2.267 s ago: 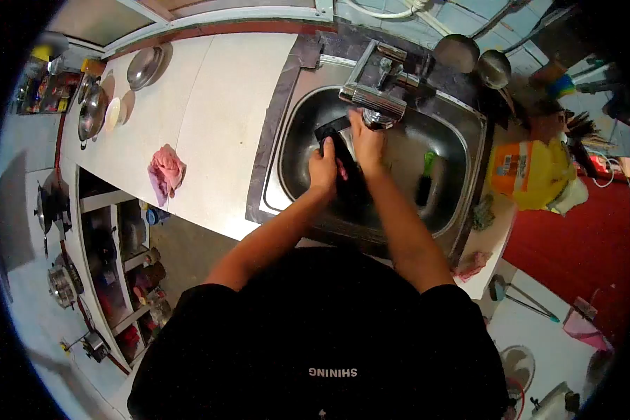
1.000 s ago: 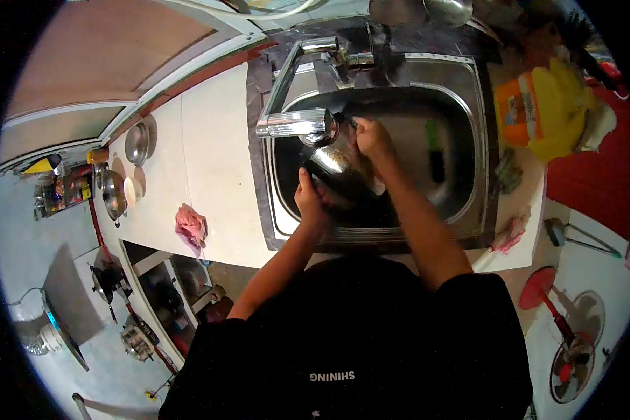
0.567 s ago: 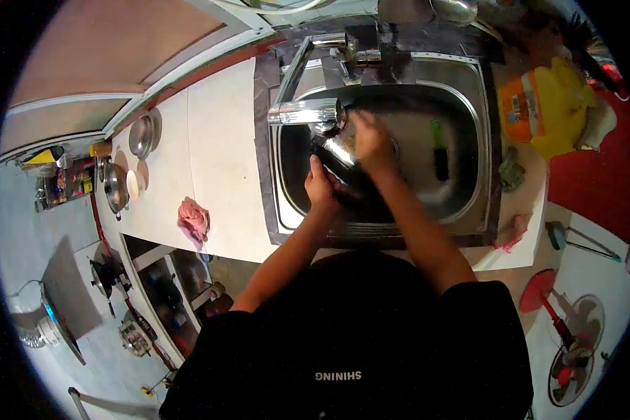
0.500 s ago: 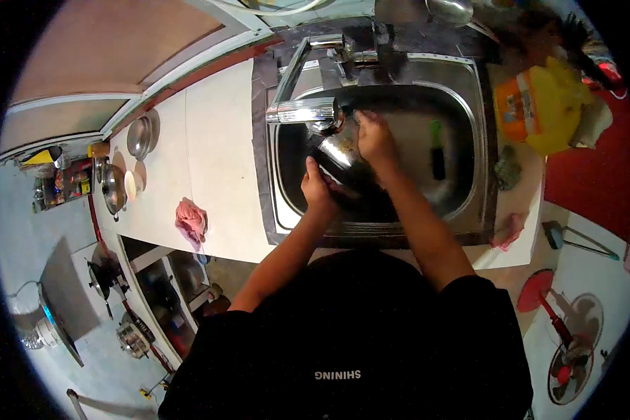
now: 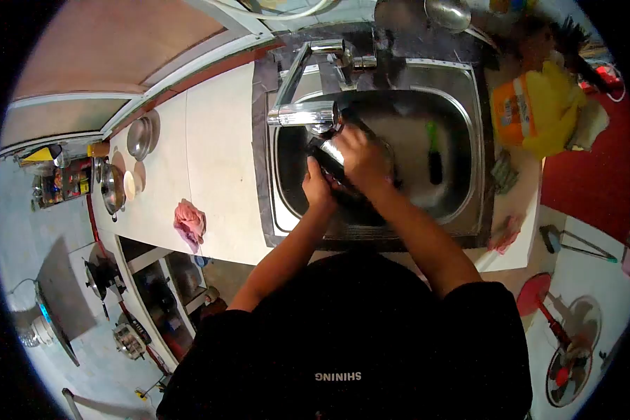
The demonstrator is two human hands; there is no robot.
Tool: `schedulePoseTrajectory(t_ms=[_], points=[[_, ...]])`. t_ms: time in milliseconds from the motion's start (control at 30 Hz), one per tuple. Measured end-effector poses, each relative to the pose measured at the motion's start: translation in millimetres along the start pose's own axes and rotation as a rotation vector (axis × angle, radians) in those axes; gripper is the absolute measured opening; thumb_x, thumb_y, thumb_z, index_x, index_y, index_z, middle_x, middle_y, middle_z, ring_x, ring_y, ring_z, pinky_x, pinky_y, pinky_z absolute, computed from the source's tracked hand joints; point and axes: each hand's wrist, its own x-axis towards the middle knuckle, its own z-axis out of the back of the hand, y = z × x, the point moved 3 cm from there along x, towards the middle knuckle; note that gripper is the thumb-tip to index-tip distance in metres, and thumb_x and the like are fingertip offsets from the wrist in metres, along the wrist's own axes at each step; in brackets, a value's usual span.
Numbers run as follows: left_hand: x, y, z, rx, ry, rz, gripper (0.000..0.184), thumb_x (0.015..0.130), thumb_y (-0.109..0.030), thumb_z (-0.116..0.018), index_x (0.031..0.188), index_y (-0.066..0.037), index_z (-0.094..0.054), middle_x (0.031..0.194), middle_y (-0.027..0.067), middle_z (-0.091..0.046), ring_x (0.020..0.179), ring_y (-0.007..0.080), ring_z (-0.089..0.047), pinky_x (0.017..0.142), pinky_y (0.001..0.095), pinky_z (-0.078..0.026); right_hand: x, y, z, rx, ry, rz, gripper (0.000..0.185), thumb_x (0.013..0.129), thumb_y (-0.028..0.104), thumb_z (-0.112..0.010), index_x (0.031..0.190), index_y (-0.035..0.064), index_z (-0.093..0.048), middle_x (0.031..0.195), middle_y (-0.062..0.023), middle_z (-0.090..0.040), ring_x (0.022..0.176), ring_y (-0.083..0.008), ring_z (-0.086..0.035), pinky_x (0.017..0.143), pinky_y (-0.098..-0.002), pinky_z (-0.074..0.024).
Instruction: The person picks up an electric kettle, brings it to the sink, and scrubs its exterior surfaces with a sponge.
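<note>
Under the chrome faucet (image 5: 304,113), a shiny metal vessel with dark edges (image 5: 332,150) is held tilted inside the steel sink (image 5: 477,168); its exact kind is partly hidden by my hands and the spout. My left hand (image 5: 317,186) grips its near left edge, thumb up along the side. On the upper surface lies my right hand (image 5: 364,161), fingers stretched forward and slightly blurred. Whether anything is under that palm, I cannot tell. A utensil in green and black (image 5: 434,152) rests on the sink floor to the right.
A crumpled pink cloth (image 5: 190,224) and a metal bowl (image 5: 140,138) are on the white counter (image 5: 220,154) to the left. Right of the sink are a yellow-and-orange bag (image 5: 535,112), a greenish scrubber (image 5: 505,172) and another pink cloth (image 5: 507,234).
My right hand has moved left and nearer from the far right edge of the vessel onto its surface, its fingers stretching out. My left hand keeps its grip.
</note>
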Motion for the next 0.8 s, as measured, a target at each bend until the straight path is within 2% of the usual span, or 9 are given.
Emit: schedulePoseTrajectory(t_ms=[100,233,267,367,500,533,667,767,800], points=[[-6.9,-1.3,0.0,0.0,-0.017,0.033,0.045,0.088,-0.05,-0.049,0.075,-0.007,-0.046,0.052,0.0024,-0.041,0.041,0.0148,-0.042,0.038,0.03,-0.038,-15.2,3.3,-2.9,-0.008,0.032,0.192,0.035,0.079,0.007,-0.048,0.112,0.0012,-0.057,0.124,-0.0145,-0.052,0.11,-0.0322,-0.05,0.095,-0.0392,-0.0411],[3.9,2.3,0.2,0.007,-0.05,0.029,0.045,0.089,-0.049,-0.049,0.077,-0.006,-0.047,0.052,0.0027,-0.042,0.04,0.0148,-0.042,0.037,0.0298,-0.037,1.9,-9.6,3.4,0.002,-0.051,-0.082,0.035,0.08,0.009,-0.047,0.113,0.0006,-0.057,0.124,-0.015,-0.052,0.113,-0.0326,-0.048,0.097,-0.0388,-0.0397],[9.1,6.7,3.9,0.024,-0.066,0.017,0.044,0.089,-0.049,-0.049,0.077,-0.007,-0.047,0.052,0.0029,-0.042,0.04,0.0149,-0.042,0.037,0.0299,-0.038,1.9,-0.7,5.6,-0.024,0.048,0.012,0.035,0.079,0.01,-0.047,0.112,0.0002,-0.057,0.123,-0.0155,-0.053,0.111,-0.0332,-0.049,0.096,-0.039,-0.0404],[0.8,1.3,-3.8,-0.004,0.006,0.001,0.044,0.089,-0.049,-0.049,0.078,-0.006,-0.046,0.052,0.0037,-0.042,0.041,0.0157,-0.042,0.037,0.0318,-0.038,-7.2,7.1,-1.0,0.018,0.059,0.289,0.037,0.078,0.01,-0.049,0.112,-0.001,-0.057,0.122,-0.0154,-0.054,0.108,-0.0345,-0.051,0.095,-0.0393,-0.0416],[1.9,-2.1,-8.3,-0.024,-0.013,0.049,0.044,0.089,-0.049,-0.05,0.079,-0.006,-0.045,0.053,0.0043,-0.042,0.04,0.0162,-0.042,0.037,0.0321,-0.038,9.6,-25.4,-1.7,-0.042,-0.101,-0.177,0.035,0.081,0.012,-0.048,0.113,0.0026,-0.058,0.119,-0.0141,-0.056,0.107,-0.0338,-0.052,0.094,-0.0391,-0.0419],[1.8,-1.7,-7.0,-0.002,-0.038,0.04,0.044,0.088,-0.049,-0.05,0.079,-0.006,-0.045,0.053,0.0041,-0.042,0.041,0.0161,-0.041,0.037,0.0319,-0.038,10.0,-25.2,-4.8,-0.079,-0.092,-0.159,0.035,0.082,0.01,-0.048,0.115,0.0037,-0.057,0.12,-0.0145,-0.055,0.107,-0.0339,-0.052,0.094,-0.0401,-0.0416],[11.7,9.3,4.1,0.031,-0.023,0.003,0.044,0.088,-0.049,-0.052,0.074,-0.007,-0.046,0.054,0.0025,-0.043,0.042,0.0152,-0.041,0.041,0.0299,-0.037,0.3,8.3,3.7,-0.027,0.06,0.207,0.037,0.079,0.004,-0.05,0.116,0.0022,-0.056,0.123,-0.0154,-0.053,0.111,-0.034,-0.05,0.094,-0.0413,-0.0412],[1.9,2.9,6.3,-0.031,0.008,0.05,0.038,0.085,-0.043,-0.058,0.073,-0.009,-0.047,0.055,0.0017,-0.042,0.043,0.0143,-0.041,0.04,0.0296,-0.035,9.5,-24.3,-11.0,0.142,-0.098,-0.06,0.038,0.078,0.008,-0.052,0.115,0.0027,-0.057,0.119,-0.0153,-0.055,0.109,-0.0349,-0.051,0.093,-0.0416,-0.0424],[0.6,2.9,9.1,-0.022,-0.028,0.053,0.038,0.084,-0.042,-0.061,0.073,-0.009,-0.045,0.054,0.0016,-0.041,0.042,0.0144,-0.04,0.039,0.03,-0.034,13.5,-42.0,-16.6,0.175,-0.209,-0.132,0.031,0.083,0.007,-0.051,0.113,0.0028,-0.059,0.106,-0.0111,-0.06,0.092,-0.0269,-0.059,0.082,-0.0363,-0.0476]])
